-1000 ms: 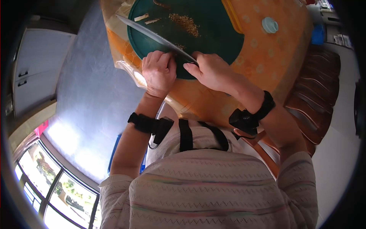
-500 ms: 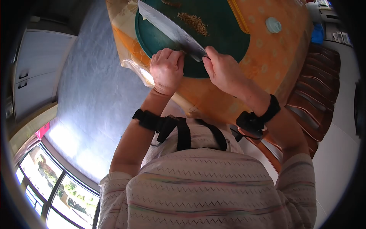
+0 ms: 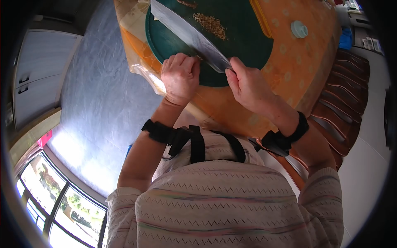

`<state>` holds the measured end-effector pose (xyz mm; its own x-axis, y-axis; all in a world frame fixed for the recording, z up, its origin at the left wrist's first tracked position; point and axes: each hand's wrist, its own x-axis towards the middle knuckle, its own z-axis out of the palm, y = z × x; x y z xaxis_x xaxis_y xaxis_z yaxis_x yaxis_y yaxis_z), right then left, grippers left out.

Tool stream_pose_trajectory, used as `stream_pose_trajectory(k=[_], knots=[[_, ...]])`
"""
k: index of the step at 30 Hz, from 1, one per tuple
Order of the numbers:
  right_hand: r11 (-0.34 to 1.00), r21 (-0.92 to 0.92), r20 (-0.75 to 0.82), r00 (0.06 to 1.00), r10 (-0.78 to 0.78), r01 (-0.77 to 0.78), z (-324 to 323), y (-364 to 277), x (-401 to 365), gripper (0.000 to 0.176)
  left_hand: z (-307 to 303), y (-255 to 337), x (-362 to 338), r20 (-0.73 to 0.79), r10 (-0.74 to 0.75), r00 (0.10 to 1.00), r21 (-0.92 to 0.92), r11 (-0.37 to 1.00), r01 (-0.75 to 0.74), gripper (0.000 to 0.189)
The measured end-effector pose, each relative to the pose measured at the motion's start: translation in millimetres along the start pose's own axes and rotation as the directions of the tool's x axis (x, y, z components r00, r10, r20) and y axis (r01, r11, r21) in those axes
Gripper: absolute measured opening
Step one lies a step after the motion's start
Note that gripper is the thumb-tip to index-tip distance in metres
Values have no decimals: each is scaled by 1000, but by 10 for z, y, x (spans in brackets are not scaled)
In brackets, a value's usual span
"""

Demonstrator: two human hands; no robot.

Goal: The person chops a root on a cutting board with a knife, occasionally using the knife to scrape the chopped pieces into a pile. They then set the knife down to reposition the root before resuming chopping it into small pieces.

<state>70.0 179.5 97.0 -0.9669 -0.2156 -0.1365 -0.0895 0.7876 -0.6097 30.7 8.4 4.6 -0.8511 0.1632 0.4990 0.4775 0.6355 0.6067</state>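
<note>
A large knife [image 3: 190,35] lies slantwise over the dark green round board [image 3: 155,39], its blade pointing to the upper left. My right hand [image 3: 250,84] is closed round its handle at the board's near right edge. My left hand [image 3: 180,78] is closed at the board's near edge, left of the blade; a small bit of something shows at its fingertips, too hidden to name. Beyond the blade is a heap of brown chopped bits [image 3: 211,25]. A brown piece [image 3: 187,3] lies near the top edge of the view.
An orange patterned cloth [image 3: 289,66] covers the table under the board. A yellow-orange strip [image 3: 261,18] is at the board's right rim. Farther right stands a pale blue-green small object [image 3: 299,29]. Brown wooden chairs [image 3: 341,95] line the table's right side.
My right hand and the knife's handle end have moved slightly right and toward me. My left hand has barely moved.
</note>
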Motion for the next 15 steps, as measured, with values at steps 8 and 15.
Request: stream_pose_trajectory(k=[8,15], knots=[[999,-15,31,999,29,-28,-5,-17,20,13,-9,9,-2,-3,3,1000,7,1000,-3,8],[999,-38,63,998,17,-14,-9,-5,59,13,-31,13,-4,30,-22,999,-3,1000,23,10]])
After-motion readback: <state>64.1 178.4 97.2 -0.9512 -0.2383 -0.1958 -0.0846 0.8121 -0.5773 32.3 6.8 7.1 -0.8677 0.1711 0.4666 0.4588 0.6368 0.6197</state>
